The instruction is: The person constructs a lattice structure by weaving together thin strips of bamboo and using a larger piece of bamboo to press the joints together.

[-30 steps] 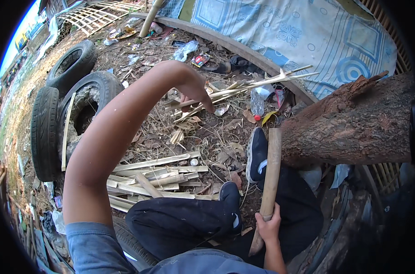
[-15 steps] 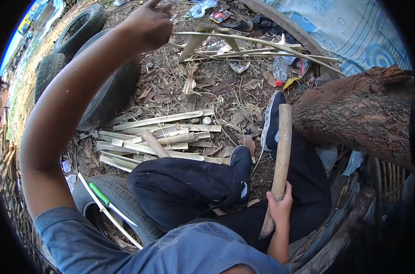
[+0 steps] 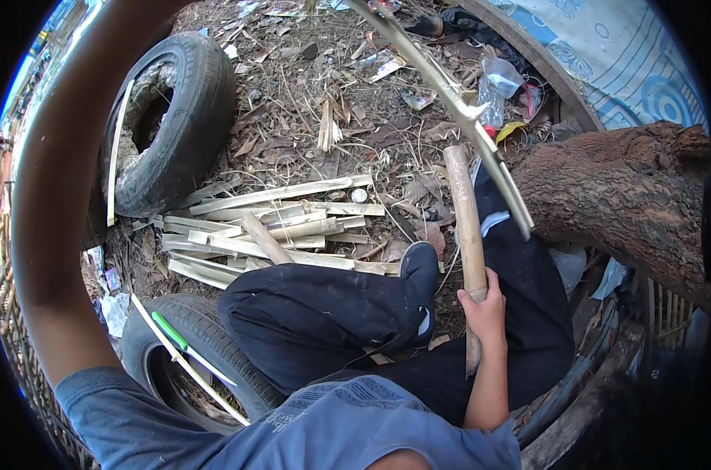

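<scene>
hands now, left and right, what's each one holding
Left hand: out of view past the top edge.
Right hand: closed around an upright tan bamboo pole.

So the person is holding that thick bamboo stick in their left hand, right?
No, the right hand grips the thick bamboo stick, as the head view shows. The left arm is raised up out of the top of the picture, and its hand is not in view.
</scene>
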A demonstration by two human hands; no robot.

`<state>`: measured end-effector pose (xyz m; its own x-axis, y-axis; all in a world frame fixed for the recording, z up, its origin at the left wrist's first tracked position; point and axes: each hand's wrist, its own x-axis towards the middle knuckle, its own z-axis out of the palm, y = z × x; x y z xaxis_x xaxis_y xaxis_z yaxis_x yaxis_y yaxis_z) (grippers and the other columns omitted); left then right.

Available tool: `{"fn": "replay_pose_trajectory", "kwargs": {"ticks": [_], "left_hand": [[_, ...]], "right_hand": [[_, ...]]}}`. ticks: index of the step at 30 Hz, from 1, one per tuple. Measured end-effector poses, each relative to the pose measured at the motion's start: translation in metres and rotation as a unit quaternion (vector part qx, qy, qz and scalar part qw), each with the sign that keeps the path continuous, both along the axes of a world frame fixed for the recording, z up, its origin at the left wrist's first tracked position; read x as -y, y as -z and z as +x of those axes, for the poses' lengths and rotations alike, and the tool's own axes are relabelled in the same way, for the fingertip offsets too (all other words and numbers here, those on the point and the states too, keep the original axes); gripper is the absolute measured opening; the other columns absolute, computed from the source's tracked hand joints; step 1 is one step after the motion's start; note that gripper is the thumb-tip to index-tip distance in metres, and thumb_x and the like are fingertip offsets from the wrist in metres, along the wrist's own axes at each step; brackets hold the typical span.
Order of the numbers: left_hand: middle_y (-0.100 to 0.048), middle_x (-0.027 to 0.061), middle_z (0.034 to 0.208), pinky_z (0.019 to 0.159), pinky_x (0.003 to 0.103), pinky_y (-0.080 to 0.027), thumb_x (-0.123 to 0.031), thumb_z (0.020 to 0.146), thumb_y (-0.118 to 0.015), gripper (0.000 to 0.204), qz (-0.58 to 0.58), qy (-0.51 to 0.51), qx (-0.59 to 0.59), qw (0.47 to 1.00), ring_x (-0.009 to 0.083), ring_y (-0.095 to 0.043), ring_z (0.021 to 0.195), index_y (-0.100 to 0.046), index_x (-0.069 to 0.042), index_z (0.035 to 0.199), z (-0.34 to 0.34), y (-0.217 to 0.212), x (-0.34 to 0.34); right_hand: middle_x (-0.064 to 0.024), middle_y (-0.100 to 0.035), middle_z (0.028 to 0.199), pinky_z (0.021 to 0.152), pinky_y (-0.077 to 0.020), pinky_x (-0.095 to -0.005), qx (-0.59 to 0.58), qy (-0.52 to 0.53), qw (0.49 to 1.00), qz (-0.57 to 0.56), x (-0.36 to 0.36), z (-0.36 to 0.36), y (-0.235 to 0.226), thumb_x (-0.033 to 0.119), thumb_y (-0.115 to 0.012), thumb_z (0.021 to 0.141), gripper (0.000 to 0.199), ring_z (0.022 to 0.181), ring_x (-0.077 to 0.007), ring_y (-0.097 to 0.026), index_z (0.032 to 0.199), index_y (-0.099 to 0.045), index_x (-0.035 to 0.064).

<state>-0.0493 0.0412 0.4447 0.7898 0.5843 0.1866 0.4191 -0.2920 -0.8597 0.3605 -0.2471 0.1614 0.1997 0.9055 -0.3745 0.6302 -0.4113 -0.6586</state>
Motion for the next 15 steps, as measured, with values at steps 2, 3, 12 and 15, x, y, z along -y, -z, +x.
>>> {"fn": "replay_pose_trajectory", "kwargs": {"ticks": [2, 3, 12, 15], "left_hand": [[-0.067, 0.0073, 0.117, 0.11, 0.048, -0.031, -0.028, 0.09, -0.067, 0.02, 0.037, 0.004, -0.027, 0.999, 0.0227, -0.051, 0.126, -0.071, -0.013, 0.102, -0.017, 0.016, -0.01], [-0.067, 0.0092, 0.117, 0.108, 0.047, -0.036, -0.028, 0.091, -0.067, 0.025, 0.076, 0.01, -0.053, 0.996, 0.0234, -0.053, 0.125, -0.069, -0.012, 0.11, -0.029, 0.029, -0.015], [-0.062, 0.0031, 0.124, 0.116, 0.045, -0.017, -0.022, 0.087, -0.052, 0.03, -0.004, -0.099, 0.03, 0.995, 0.0193, -0.04, 0.136, -0.067, -0.012, 0.111, -0.143, 0.246, -0.001], [-0.06, 0.0064, 0.126, 0.114, 0.047, -0.018, -0.021, 0.088, -0.048, 0.032, -0.032, -0.175, 0.024, 0.984, 0.0223, -0.041, 0.133, -0.066, -0.009, 0.111, -0.134, 0.318, 0.021]], "right_hand": [[-0.0269, -0.07, 0.101, 0.085, -0.0522, -0.0473, -0.011, -0.014, 0.999, 0.027, -0.004, -0.001, 0.007, 0.017, -0.075, 0.079, 0.059, 0.099, -0.044, -0.067, 0.13, -0.05, 0.0041], [-0.0269, -0.07, 0.101, 0.085, -0.0522, -0.0473, -0.019, -0.016, 0.999, 0.026, -0.004, -0.002, 0.011, 0.017, -0.075, 0.079, 0.059, 0.099, -0.044, -0.067, 0.13, -0.05, 0.0041], [-0.0297, -0.067, 0.102, 0.083, -0.0499, -0.0547, 0.161, -0.06, 0.983, -0.071, 0.0, -0.009, 0.035, 0.023, -0.072, 0.082, 0.062, 0.096, -0.0494, -0.063, 0.135, -0.043, 0.0079], [-0.0295, -0.067, 0.103, 0.084, -0.0498, -0.0554, 0.184, -0.051, 0.977, -0.092, -0.003, -0.003, 0.038, 0.025, -0.071, 0.083, 0.064, 0.097, -0.0495, -0.063, 0.136, -0.041, 0.0088]]}}
